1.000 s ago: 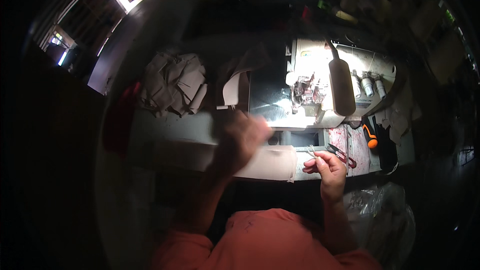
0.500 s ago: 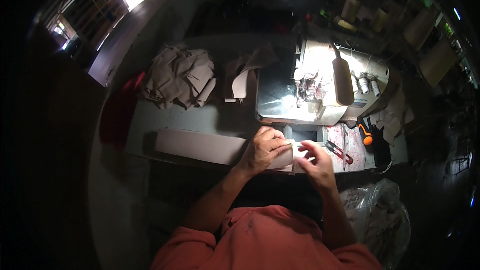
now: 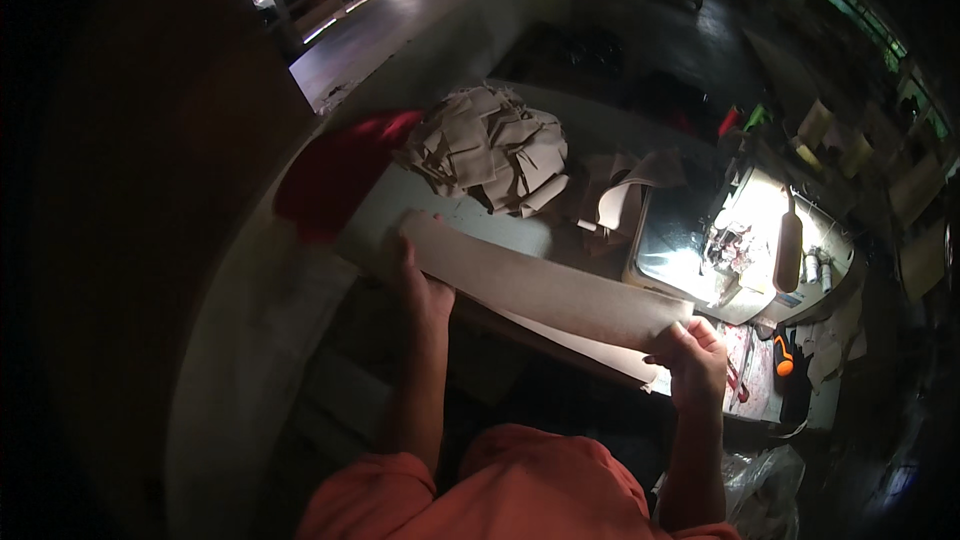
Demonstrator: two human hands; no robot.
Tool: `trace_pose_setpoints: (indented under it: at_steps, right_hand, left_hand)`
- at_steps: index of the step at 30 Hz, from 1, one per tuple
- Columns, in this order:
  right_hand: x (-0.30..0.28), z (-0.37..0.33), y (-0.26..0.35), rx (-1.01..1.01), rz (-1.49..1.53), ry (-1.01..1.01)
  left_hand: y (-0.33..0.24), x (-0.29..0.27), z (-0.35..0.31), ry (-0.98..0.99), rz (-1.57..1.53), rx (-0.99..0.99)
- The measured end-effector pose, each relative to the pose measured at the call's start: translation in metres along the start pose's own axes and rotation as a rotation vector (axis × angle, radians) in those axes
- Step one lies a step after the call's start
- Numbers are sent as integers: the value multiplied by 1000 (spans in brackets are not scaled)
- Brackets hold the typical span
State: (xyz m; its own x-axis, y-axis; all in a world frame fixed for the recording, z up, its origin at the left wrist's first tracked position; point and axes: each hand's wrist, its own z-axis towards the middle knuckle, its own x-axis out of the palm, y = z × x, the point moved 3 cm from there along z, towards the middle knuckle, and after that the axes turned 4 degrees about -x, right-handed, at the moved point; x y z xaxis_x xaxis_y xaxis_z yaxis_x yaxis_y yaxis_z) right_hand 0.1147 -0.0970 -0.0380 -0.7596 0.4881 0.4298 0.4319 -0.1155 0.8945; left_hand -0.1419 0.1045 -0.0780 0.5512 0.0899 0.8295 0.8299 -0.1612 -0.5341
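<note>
A long beige fabric strip [image 3: 548,283] is stretched between my two hands over the table's front edge. My left hand [image 3: 424,285] grips its left end, with the thumb at the end and the other fingers mostly hidden behind the cloth. At the right end, my right hand [image 3: 694,352] pinches the strip's corner between thumb and fingers. Below the held strip, a second pale length of fabric [image 3: 590,348] shows along the table edge; whether the two are joined I cannot tell.
A lit sewing machine [image 3: 760,250] stands at the right. Behind the strip lie a heap of beige fabric pieces [image 3: 490,150] and a few loose pieces [image 3: 625,195]. Red cloth [image 3: 340,175] is at the left, an orange-handled tool [image 3: 783,355] at the right, a clear plastic bag [image 3: 760,490] below.
My left hand has moved far left to the strip's other end, and the strip is now lifted and stretched. My right hand has closed on its right end. The view has turned left.
</note>
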Motion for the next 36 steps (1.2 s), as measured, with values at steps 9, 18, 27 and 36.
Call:
trace_pose_setpoints:
  at_steps: [9, 18, 27, 36]
  right_hand:
    - [17, -2, -2, -16, 223, 120]
    - [11, -18, 21, -138, -183, 156]
    - [0, -20, 17, -63, -112, 81]
    - [-27, 23, -9, -245, -82, -140]
  left_hand:
    - [98, 113, -122, 1103, 1699, 664]
    - [114, 131, -91, 1119, 1237, -17]
    - [119, 147, -86, 1018, 1057, -254]
    - [164, 173, -65, 1288, 1514, 737]
